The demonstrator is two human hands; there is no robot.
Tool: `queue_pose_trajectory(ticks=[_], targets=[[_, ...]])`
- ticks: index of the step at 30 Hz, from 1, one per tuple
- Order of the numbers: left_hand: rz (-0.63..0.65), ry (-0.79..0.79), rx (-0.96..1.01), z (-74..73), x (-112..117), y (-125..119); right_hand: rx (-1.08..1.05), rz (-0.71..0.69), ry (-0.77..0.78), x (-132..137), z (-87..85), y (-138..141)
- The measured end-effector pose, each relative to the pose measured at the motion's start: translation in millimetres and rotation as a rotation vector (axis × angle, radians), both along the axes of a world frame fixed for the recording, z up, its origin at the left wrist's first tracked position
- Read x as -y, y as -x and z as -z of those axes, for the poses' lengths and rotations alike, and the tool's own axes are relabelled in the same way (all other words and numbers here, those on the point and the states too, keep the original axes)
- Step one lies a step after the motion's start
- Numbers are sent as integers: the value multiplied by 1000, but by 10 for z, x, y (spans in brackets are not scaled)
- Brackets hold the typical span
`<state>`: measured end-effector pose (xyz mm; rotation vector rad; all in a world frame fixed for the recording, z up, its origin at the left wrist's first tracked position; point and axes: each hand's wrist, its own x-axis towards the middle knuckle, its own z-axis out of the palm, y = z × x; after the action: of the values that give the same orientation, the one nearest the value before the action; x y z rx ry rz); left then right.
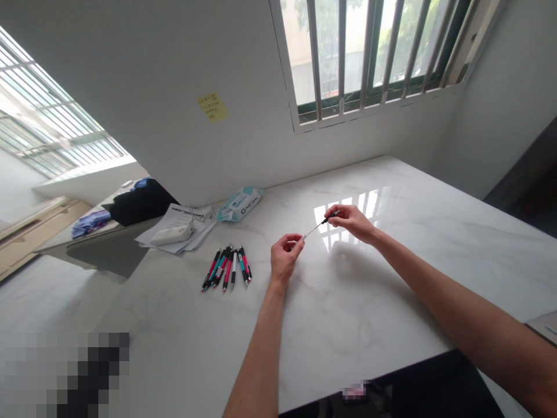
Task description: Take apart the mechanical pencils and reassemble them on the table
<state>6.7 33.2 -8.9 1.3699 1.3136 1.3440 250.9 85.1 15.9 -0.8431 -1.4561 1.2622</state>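
My left hand (285, 259) is closed, pinching a small white pen part (304, 237) between thumb and fingers; most of that piece is hidden in the hand. To its right, my right hand (351, 220) pinches a black pen part (331, 216). A thin, straight pen refill (314, 228) spans the space between the two hands, running from the black part toward the white one. Both hands are just above the white marbled table (348, 307). Left of my left hand lies a loose group of pens (227, 268) with red, teal, white and black barrels.
Behind the pens is a blue and white wipes pack (241, 204). Papers (174, 232) with a white device (172, 233) on top lie farther left. A dark glossy panel (413, 389) sits at the near edge. A yellow note (213, 108) sticks to the wall.
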Motion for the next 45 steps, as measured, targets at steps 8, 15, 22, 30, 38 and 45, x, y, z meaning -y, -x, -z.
queue_pose_trajectory(ticks=[8,15,22,30,38,45], targets=[[24,-12,-71,36,2,-2,194,-106,-95,91,-32,85],[49,-53,-78,46,-12,-1,255,-123,-113,139,-14,126],[37,-46,-89,33,-3,1,297,-149,-152,127,-28,90],[23,-50,-71,16,-11,8,386,-56,-184,104,-10,86],[35,-44,-103,36,-7,22,352,-56,-230,93,-2,86],[47,-40,-83,48,-22,24,375,-58,-206,96,-17,77]])
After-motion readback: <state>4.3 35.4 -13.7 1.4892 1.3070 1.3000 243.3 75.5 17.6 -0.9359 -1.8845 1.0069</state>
